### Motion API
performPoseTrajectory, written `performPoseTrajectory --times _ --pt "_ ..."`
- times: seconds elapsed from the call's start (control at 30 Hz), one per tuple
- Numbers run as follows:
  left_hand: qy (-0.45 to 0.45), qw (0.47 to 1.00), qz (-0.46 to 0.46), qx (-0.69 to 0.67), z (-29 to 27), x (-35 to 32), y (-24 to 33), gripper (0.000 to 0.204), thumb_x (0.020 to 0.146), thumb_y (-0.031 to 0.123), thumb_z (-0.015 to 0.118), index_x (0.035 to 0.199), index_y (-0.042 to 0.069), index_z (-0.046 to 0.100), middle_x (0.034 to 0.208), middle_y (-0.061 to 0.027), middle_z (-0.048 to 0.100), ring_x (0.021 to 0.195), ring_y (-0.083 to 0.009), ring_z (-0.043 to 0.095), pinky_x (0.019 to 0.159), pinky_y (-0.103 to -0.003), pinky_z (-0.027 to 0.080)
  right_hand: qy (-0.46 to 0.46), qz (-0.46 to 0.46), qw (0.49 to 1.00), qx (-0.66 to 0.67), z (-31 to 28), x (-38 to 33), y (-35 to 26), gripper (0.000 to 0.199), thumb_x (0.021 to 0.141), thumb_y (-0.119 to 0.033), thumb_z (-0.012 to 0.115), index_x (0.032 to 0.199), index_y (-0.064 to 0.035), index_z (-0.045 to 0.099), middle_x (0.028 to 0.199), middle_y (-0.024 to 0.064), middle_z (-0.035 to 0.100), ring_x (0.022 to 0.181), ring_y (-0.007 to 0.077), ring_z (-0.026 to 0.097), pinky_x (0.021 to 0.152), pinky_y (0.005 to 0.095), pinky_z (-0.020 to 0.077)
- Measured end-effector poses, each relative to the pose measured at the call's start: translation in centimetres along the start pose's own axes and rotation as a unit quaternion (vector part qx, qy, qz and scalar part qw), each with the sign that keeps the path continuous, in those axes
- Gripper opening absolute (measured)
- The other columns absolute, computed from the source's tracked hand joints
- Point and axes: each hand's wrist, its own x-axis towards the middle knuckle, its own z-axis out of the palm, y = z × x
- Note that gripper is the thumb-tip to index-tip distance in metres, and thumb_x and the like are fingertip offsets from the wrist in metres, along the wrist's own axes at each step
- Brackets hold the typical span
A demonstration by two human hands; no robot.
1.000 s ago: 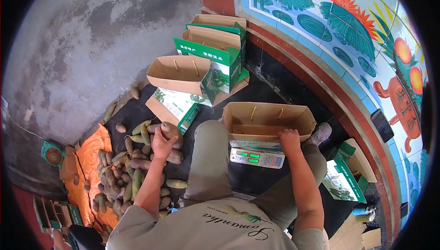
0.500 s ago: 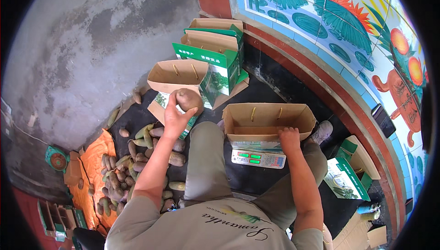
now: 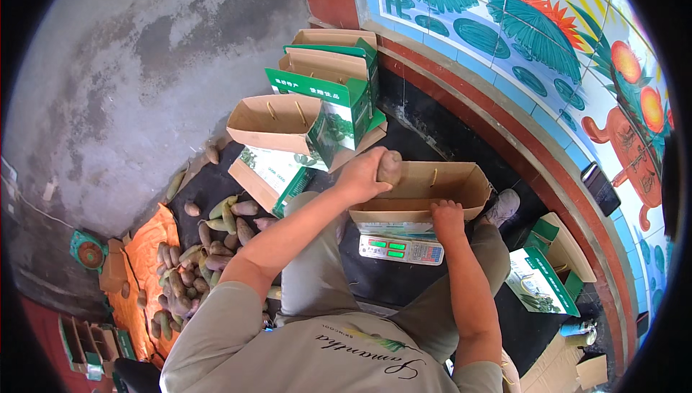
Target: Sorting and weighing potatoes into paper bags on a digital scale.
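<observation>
A grey concrete floor [image 3: 144, 68] meets a painted tile wall [image 3: 519, 25]. On the scale [image 3: 401, 249] sits an open cardboard box [image 3: 425, 191]; the right hand [image 3: 447, 218] pinches its near rim, fingers pressed together. The left hand [image 3: 360, 175] wraps a brown tuber [image 3: 390, 167] above the box mouth — best lowered gently, clear of the walls. Open room lies left, over the tuber pile [image 3: 194, 263].

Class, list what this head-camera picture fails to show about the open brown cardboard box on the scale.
- Open brown cardboard box: its contents, hidden by its near wall and the left hand holding a brown tuber.
- Digital scale: platform covered by the box.
- Right hand: fingertips hidden behind the box rim.
</observation>
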Motion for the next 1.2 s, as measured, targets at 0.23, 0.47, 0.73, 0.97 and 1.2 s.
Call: performPoseTrajectory --times 0.23,0.47,0.73,0.97,1.2 --pt "-0.117 0.992 0.0 0.036 5.8 1.6 -0.5 0.062 0.061 0.023 0.077 0.11 0.004 0.043 0.096 -0.0181 0.061 0.091 -0.0345 0.059 0.077 -0.042 0.047 -0.007 0.003 1.0 -0.013 0.1 0.1 -0.1 0.008 0.073 -0.014 0.055 0.075 -0.0127 0.062 0.076 0.0049 0.059 0.076 0.0211 0.059 0.068 0.0362 0.043" --pt "-0.17 0.98 -0.013 0.099 9.4 2.2 -1.6 0.057 0.061 0.024 0.077 0.104 0.005 0.044 0.094 -0.0159 0.063 0.091 -0.03 0.062 0.076 -0.04 0.049 -0.022 0.008 1.0 -0.015 -0.3 0.3 -0.2 0.007 0.074 -0.015 0.055 0.074 -0.0126 0.062 0.076 0.0048 0.059 0.078 0.0212 0.059 0.068 0.0359 0.0427" --pt "-0.234 0.965 -0.057 0.1 11.1 2.3 -2.2 0.053 0.063 0.022 0.075 0.104 0.005 0.045 0.103 -0.016 0.061 0.099 -0.0305 0.059 0.081 -0.04 0.048 -0.033 0.017 0.999 -0.002 -0.5 0.4 -0.4 0.007 0.074 -0.014 0.055 0.074 -0.0124 0.061 0.077 0.0053 0.059 0.078 0.0215 0.059 0.069 0.036 0.0426" --pt "-0.211 0.97 -0.087 0.078 13.0 2.1 -2.8 0.046 0.068 0.019 0.07 0.103 0.005 0.044 0.104 -0.0168 0.06 0.1 -0.0318 0.058 0.082 -0.041 0.047 0.002 0.008 1.0 -0.014 -0.2 0.4 -0.4 0.004 0.072 -0.014 0.056 0.071 -0.0119 0.059 0.072 0.0057 0.058 0.074 0.0221 0.059 0.066 0.0364 0.0434" --pt "-0.238 0.964 -0.083 0.091 13.3 2.3 -2.9 0.044 0.069 0.018 0.068 0.104 0.006 0.045 0.107 -0.0158 0.059 0.102 -0.0309 0.057 0.083 -0.041 0.046 -0.01 0.007 1.0 -0.016 -0.2 0.4 -0.4 0.003 0.072 -0.013 0.057 0.072 -0.0117 0.059 0.073 0.0054 0.058 0.074 0.0224 0.059 0.066 0.037 0.0437"
